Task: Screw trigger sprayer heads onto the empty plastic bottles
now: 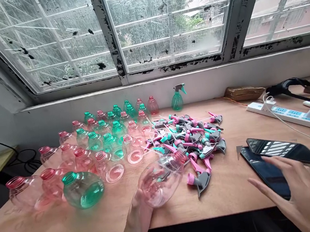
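My left hand [140,212] grips the base of a clear pink spray bottle [163,181], which has no sprayer on it and leans with its neck up to the right. Just past the bottle's neck lies a pile of trigger sprayers [194,137] in grey, pink and teal. One pink and grey trigger sprayer [199,180] rests at the near side of the pile. Over on the right, my right hand [301,184] is open with fingers spread, above or beside two dark phones; contact cannot be made out. The upper phone [286,149] lies partly across the lower phone [266,174].
Rows of pink and green bottles fill the table's left side, with a green bottle [83,190] nearest. A green bottle with sprayer [177,100] stands by the wall. At right are a white power strip [284,114], cables, a black strap [292,86] and a brown package [244,93].
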`<state>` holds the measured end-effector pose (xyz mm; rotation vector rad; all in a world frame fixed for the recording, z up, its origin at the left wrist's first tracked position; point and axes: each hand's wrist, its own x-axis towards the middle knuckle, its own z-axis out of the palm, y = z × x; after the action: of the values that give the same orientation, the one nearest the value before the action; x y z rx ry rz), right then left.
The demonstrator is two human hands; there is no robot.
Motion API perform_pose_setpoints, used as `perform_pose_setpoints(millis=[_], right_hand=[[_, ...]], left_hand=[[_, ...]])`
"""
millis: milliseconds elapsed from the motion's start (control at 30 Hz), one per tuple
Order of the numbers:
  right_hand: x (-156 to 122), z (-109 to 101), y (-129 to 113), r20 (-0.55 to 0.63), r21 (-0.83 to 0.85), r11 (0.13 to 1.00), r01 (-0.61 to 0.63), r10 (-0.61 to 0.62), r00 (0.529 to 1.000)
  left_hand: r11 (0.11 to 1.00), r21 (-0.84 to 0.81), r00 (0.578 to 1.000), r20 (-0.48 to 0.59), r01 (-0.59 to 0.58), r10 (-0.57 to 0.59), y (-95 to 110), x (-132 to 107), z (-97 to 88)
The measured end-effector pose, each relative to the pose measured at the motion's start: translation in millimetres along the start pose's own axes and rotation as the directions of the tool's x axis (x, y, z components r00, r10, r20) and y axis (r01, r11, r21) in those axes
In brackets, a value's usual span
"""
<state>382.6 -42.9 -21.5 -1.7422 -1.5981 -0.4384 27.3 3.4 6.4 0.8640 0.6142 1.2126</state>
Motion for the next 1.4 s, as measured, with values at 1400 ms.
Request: perform_pose_setpoints(millis=[1400], right_hand=[[1,64,-47,0.212,0.939,0.197,-0.281,0.311,0.927]], left_hand=[[0.989,0.020,0.902,-0.408,-0.144,0.140,1,12,13.6]])
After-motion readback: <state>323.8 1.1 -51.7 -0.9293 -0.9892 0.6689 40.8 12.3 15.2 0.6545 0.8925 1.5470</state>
